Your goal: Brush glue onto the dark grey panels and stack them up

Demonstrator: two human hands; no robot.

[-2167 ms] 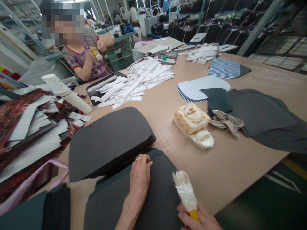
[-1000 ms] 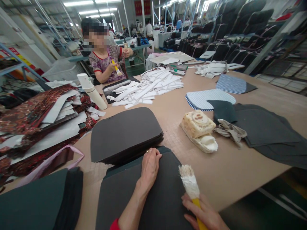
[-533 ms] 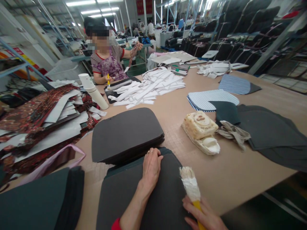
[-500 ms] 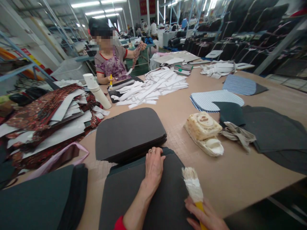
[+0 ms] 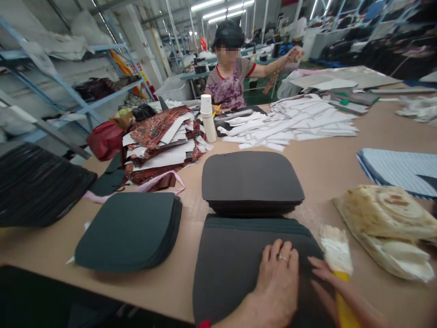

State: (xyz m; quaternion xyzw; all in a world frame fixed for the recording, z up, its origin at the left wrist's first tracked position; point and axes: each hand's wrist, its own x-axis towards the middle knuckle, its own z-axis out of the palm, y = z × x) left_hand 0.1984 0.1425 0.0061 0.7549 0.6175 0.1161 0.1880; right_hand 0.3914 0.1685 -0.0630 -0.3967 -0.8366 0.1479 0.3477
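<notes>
My left hand, a ring on one finger, lies palm down with its fingers resting on a stack of dark grey panels. The stack's far edge is fanned into steps and shows green. At the right side of these panels, my right hand holds a paintbrush with a yellow handle. Its bristles point up and are coated white. Some fingers of that hand stretch toward the panels and are slightly blurred. Just beyond sits another stack of grey panels with rounded corners.
A cream-crusted container stands at right. To the left lie a green panel stack and a pile of patterned pieces. White strips and a white bottle are farther back. Across the table a person stretches out an arm.
My view has swung left, bringing the green stack and shelves further in. My left hand has slid back and right over the panels, closer to my right hand, which keeps the paintbrush.
</notes>
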